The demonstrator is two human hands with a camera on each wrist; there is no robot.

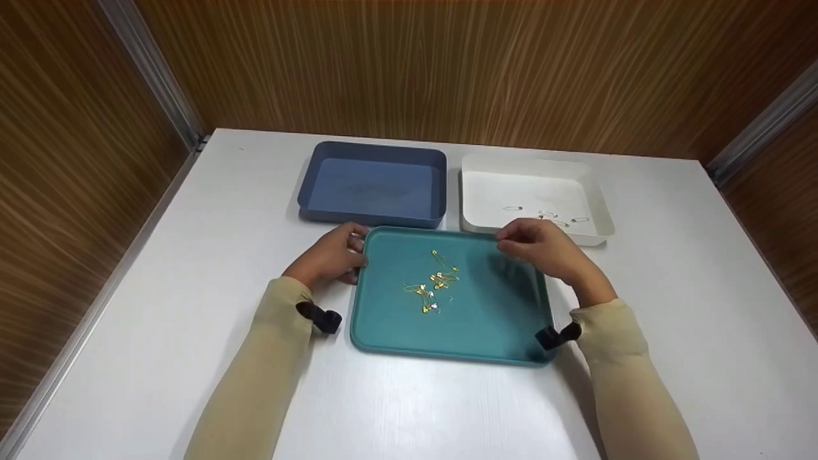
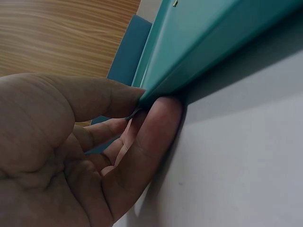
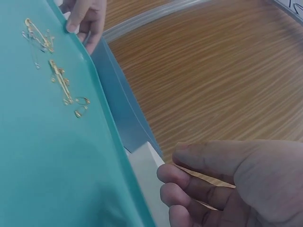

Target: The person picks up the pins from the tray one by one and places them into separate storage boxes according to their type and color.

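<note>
A teal tray [image 1: 492, 319] lies in the middle of the white table, with a loose heap of gold safety pins [image 1: 434, 281] on its floor. My left hand [image 1: 356, 252] pinches the tray's far left corner; in the left wrist view the thumb lies on the rim and the fingers [image 2: 161, 123] curl under the teal tray [image 2: 199, 52]. My right hand [image 1: 511, 237] hovers over the tray's far right corner. Its fingers [image 3: 189, 189] hang loosely curled with nothing visible between them, beside the tray's edge [image 3: 128, 179]. The gold safety pins [image 3: 59, 78] lie further along the tray.
A blue tray [image 1: 374, 185] stands behind the teal one on the left. A white tray [image 1: 473, 167] stands behind it on the right, with several silver safety pins [image 1: 549, 217] inside. Wood-grain walls close in the table at the back and on both sides.
</note>
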